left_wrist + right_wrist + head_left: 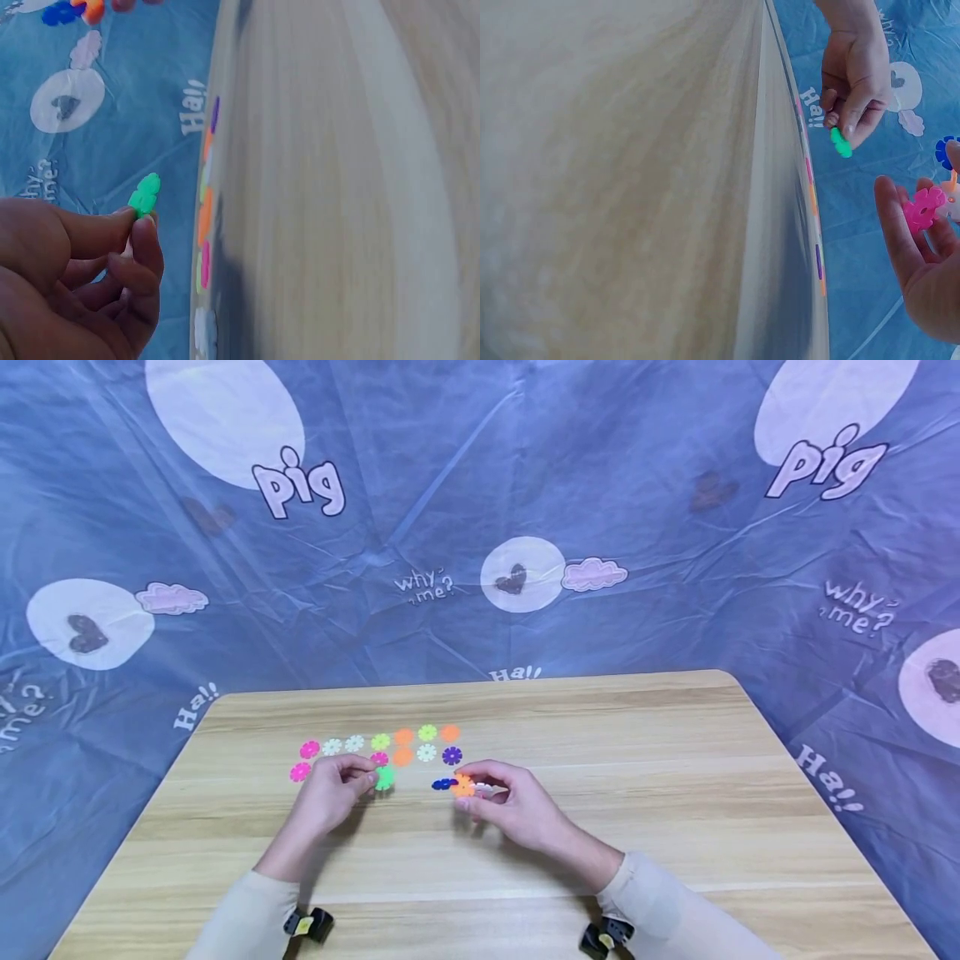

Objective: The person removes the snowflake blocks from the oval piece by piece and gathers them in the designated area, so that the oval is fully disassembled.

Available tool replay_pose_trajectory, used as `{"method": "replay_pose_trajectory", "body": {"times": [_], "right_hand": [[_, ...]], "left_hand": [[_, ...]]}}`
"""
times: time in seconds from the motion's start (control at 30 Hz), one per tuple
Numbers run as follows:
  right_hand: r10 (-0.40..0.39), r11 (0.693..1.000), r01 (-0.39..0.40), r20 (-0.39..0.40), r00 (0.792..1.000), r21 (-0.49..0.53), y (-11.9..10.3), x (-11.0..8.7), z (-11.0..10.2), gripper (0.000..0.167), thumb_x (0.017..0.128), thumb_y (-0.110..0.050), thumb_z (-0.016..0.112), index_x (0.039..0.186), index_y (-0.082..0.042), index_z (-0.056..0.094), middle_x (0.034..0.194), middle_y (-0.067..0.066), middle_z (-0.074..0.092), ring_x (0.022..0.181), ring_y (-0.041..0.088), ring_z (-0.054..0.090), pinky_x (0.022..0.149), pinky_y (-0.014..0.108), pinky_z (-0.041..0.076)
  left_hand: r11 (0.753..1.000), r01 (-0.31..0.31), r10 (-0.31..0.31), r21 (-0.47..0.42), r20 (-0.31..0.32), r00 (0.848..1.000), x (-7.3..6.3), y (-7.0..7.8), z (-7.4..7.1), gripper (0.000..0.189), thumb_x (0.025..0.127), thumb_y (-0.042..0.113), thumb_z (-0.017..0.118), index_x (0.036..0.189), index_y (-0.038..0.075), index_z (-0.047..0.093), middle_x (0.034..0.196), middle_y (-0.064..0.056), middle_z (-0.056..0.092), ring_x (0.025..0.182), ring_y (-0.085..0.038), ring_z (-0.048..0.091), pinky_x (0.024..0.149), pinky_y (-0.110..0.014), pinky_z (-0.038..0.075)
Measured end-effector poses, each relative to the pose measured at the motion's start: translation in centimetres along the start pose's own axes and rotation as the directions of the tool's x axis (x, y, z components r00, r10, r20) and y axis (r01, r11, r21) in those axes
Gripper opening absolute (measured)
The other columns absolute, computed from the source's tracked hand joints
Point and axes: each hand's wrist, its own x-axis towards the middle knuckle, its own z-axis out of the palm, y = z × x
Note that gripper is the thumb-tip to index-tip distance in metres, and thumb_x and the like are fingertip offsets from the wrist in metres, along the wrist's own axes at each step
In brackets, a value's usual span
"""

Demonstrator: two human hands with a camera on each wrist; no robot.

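Observation:
My left hand [336,793] pinches a green snowflake disc [386,778] between thumb and forefinger, held up over the table. In the left wrist view the same green disc [145,195] shows nearly edge-on above the thumb tip. To the right, my right hand [521,803] holds a small cluster of interlocked snowflake discs by its thumb and fingers. An orange disc [464,786] faces the head camera, with a blue disc [442,784] sticking out to its left. A pink disc [924,208] of the cluster shows in the right wrist view, beside a partly hidden white disc [490,788].
Loose snowflake discs lie in two rows beyond the hands, among them a purple disc [452,755], a yellow disc [427,732] and a pink disc [310,749]. They rest on a wood-grain table [637,735]. A blue printed cloth [450,635] hangs behind the table.

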Motion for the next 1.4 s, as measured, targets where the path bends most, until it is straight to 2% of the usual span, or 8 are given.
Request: {"method": "replay_pose_trajectory", "body": {"times": [0.17, 0.43, 0.67, 0.97, 1.2, 1.4], "right_hand": [[0.009, 1.0, -0.009, 0.008, 1.0, 0.005, 0.1, 0.0, 0.0, 0.042, 0.098, -0.014, 0.08, 0.136, -0.002, 0.069, 0.126, 0.021, 0.072, 0.088, 0.042, 0.079, 0.08, 0.046, 0.067], [0.006, 1.0, -0.006, 0.02, 1.0, 0.014, 0.2, 0.0, 0.1, 0.039, 0.098, -0.01, 0.078, 0.135, -0.002, 0.07, 0.125, 0.022, 0.071, 0.086, 0.042, 0.079, 0.078, 0.047, 0.067], [0.001, 1.0, -0.001, 0.012, 1.0, -0.001, 0.1, 0.1, 0.2, 0.039, 0.098, -0.011, 0.079, 0.135, -0.002, 0.07, 0.126, 0.022, 0.072, 0.088, 0.041, 0.08, 0.079, 0.046, 0.067], [0.004, 1.0, -0.004, 0.02, 1.0, 0.002, 0.1, 0.0, 0.2, 0.04, 0.098, -0.013, 0.079, 0.135, -0.002, 0.069, 0.124, 0.021, 0.073, 0.083, 0.043, 0.079, 0.075, 0.046, 0.067], [0.007, 1.0, -0.007, 0.022, 1.0, 0.005, 0.1, 0.1, 0.3, 0.04, 0.098, -0.014, 0.079, 0.136, -0.004, 0.07, 0.125, 0.021, 0.071, 0.084, 0.044, 0.079, 0.075, 0.044, 0.067], [0.008, 1.0, -0.008, 0.026, 1.0, 0.001, 0.2, 0.2, 0.4, 0.041, 0.098, -0.015, 0.079, 0.136, -0.002, 0.069, 0.124, 0.021, 0.071, 0.086, 0.044, 0.078, 0.078, 0.045, 0.067]], "left_hand": [[0.999, 0.009, -0.009, 0.045, -0.005, 1.0, 0.7, -0.5, -0.1, 0.005, 0.096, -0.004, 0.074, 0.1, -0.005, 0.076, 0.09, -0.013, 0.075, 0.08, -0.014, 0.064, 0.068, -0.02, 0.052], [0.99, 0.013, -0.014, 0.138, 0.006, 1.0, 1.4, -0.9, -0.1, 0.004, 0.095, -0.002, 0.076, 0.098, -0.003, 0.077, 0.091, -0.013, 0.076, 0.083, -0.017, 0.066, 0.074, -0.026, 0.054], [0.968, -0.005, 0.002, 0.252, 0.015, 1.0, 1.7, -0.6, -0.1, 0.004, 0.095, 0.002, 0.078, 0.098, -0.001, 0.077, 0.089, -0.01, 0.073, 0.084, -0.021, 0.064, 0.076, -0.033, 0.054], [0.933, -0.02, 0.005, 0.36, 0.04, 0.999, 2.1, -0.6, 0.1, 0.005, 0.096, 0.006, 0.078, 0.098, 0.001, 0.077, 0.088, -0.007, 0.071, 0.081, -0.02, 0.063, 0.073, -0.033, 0.052], [0.919, -0.056, 0.048, 0.39, 0.029, 0.998, 2.0, -0.6, -0.1, 0.004, 0.096, 0.005, 0.078, 0.099, 0.002, 0.076, 0.089, -0.007, 0.071, 0.081, -0.02, 0.061, 0.074, -0.034, 0.051], [0.937, -0.088, 0.082, 0.339, 0.031, 0.996, 1.3, -0.6, -0.1, 0.005, 0.101, 0.007, 0.074, 0.103, 0.005, 0.077, 0.096, -0.008, 0.075, 0.084, -0.018, 0.062, 0.073, -0.032, 0.052]]}}
